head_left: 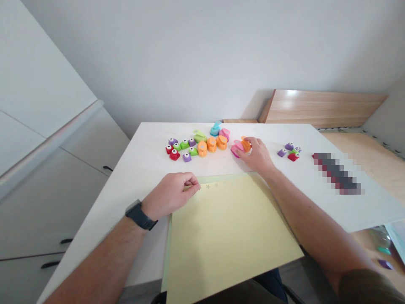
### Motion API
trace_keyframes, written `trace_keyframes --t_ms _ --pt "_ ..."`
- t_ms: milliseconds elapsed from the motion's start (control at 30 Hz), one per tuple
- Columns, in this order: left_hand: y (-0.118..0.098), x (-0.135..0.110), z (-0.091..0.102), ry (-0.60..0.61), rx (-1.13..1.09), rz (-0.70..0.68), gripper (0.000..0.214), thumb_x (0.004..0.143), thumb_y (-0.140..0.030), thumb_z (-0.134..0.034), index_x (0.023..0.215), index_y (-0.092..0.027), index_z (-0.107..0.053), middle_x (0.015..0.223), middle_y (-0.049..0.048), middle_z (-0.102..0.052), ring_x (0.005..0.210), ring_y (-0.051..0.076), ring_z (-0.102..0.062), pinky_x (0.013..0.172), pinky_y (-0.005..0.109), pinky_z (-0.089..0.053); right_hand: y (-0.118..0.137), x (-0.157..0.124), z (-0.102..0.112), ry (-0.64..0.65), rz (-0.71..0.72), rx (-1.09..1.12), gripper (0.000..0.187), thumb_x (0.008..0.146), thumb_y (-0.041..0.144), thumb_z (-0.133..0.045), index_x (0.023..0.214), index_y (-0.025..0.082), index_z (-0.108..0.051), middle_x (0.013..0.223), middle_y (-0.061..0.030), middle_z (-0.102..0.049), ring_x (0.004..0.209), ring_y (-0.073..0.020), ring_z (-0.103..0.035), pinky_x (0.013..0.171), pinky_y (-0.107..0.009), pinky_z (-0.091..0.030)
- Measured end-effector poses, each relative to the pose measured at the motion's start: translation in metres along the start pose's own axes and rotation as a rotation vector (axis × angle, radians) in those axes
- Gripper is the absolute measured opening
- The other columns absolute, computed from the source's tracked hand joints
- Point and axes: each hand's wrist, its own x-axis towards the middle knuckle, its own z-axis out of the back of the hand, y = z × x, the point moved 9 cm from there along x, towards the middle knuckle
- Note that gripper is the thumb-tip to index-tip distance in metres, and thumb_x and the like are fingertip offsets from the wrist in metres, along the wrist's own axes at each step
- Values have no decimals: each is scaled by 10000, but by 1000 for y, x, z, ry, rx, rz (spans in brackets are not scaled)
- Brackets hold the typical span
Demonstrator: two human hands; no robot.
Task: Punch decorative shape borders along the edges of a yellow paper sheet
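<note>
My left hand (169, 195) pinched a slim tan stick (188, 188) on floppy yellow paper (228, 240); my right hand (257, 156) gripped a light orange plastic punch (246, 145) at 12 o'clock.

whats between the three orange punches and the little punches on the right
The right hand, on a pink craft punch and another orange punch, shows there in the head view.
</note>
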Motion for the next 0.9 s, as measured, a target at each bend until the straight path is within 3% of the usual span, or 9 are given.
trace_keyframes --t_ms 167,267,367,467,567,733,900 --pt "-1 1 0 -3 11 -7 263 931 -452 -560 857 -232 -684 808 -19 -738 759 173 -670 677 294 -423 -13 5 -6 8 -7 -45 578 909 574 -627 1324 174 -598 1253 -179 -652 1177 -342 -584 1030 -508 -465" --pt "-1 0 0 -5 15 -10 266 932 -454 -558 856 -233 -687 807 -18 -740 757 175 -672 669 295 -421 -13 4 0 -50 14 -89 559 906 526 -644 1328 163 -593 1271 -188 -633 1197 -357 -557 1044 -532 -447" --pt "-1 -1 0 -8 13 -15 268 931 -453 -559 858 -233 -693 820 -15 -747 766 177 -676 676 298 -426 2 -1 16 -168 100 -101 502 919 449 -633 1326 157 -591 1307 -195 -596 1236 -352 -517 1076 -534 -416" --pt "-1 -1 1 -11 9 -20 260 927 -446 -563 862 -234 -701 835 -13 -754 774 178 -680 680 299 -431 24 -5 26 -201 197 -49 413 951 366 -583 1313 168 -593 1314 -183 -592 1251 -324 -512 1094 -514 -406" --pt "-2 -1 1 -17 6 -26 259 927 -442 -562 863 -236 -705 834 -11 -756 766 179 -682 672 298 -434 46 -4 22 -116 260 17 368 955 316 -561 1294 179 -599 1282 -163 -625 1224 -301 -546 1085 -483 -426" --pt "-1 0 0 -17 0 -32 253 925 -434 -561 869 -239 -712 845 -9 -764 785 186 -695 692 295 -457 76 5 -7 101 306 19 408 941 326 -577 1311 153 -600 1246 -166 -662 1201 -300 -590 1047 -448 -463" --pt "-1 -1 2 -19 -15 -43 260 924 -429 -556 882 -233 -721 886 11 -776 824 201 -708 727 301 -478 87 22 -28 160 192 -40 433 935 355 -587 1329 178 -578 1239 -158 -675 1069 -284 -660 947 -416 -500"
